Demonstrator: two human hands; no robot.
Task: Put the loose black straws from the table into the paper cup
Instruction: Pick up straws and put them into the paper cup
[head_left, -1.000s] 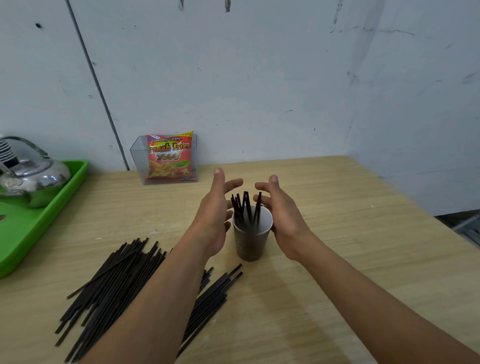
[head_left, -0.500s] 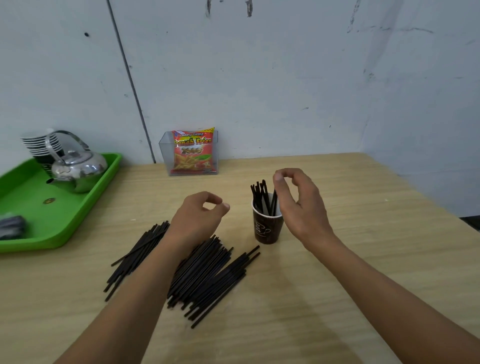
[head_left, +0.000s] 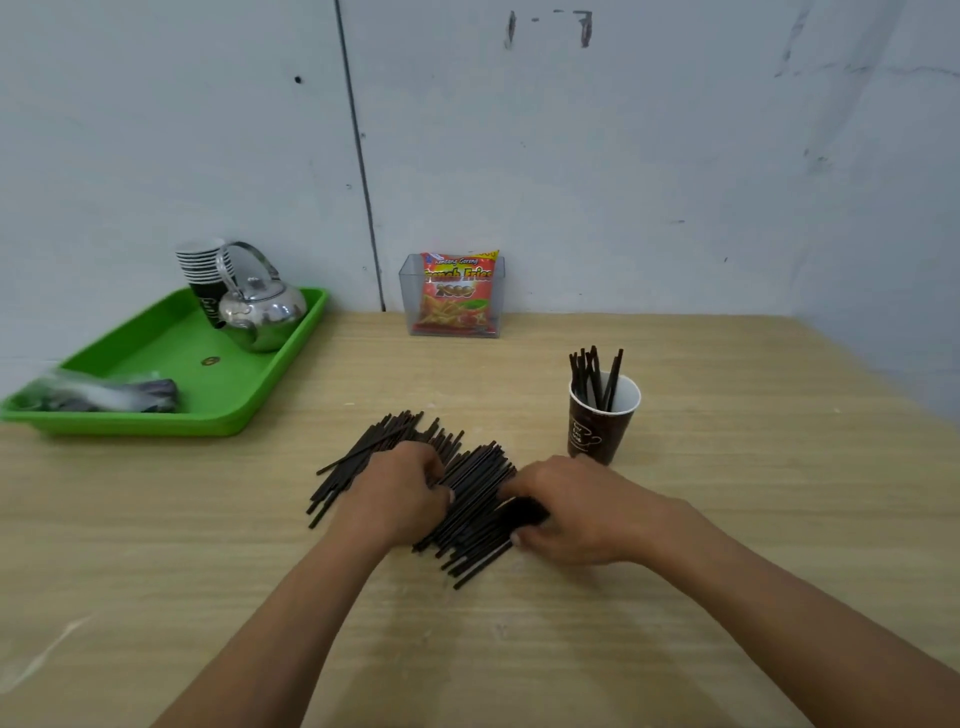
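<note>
A pile of loose black straws (head_left: 467, 483) lies on the wooden table (head_left: 727, 519) in front of me. My left hand (head_left: 397, 493) rests on the left part of the pile with its fingers curled into the straws. My right hand (head_left: 576, 506) grips a bunch of straws at the pile's right side, thumb under them. The brown paper cup (head_left: 597, 431) stands upright just beyond my right hand, apart from it, with several straws standing in it.
A green tray (head_left: 171, 384) at the back left carries a steel kettle (head_left: 260, 312), stacked cups (head_left: 202, 270) and a plastic bag (head_left: 104, 395). A clear box with a snack packet (head_left: 457, 296) stands against the wall.
Both hands have come down from beside the cup onto the straw pile. The right hand now grips a bunch of straws. The view has shifted left.
</note>
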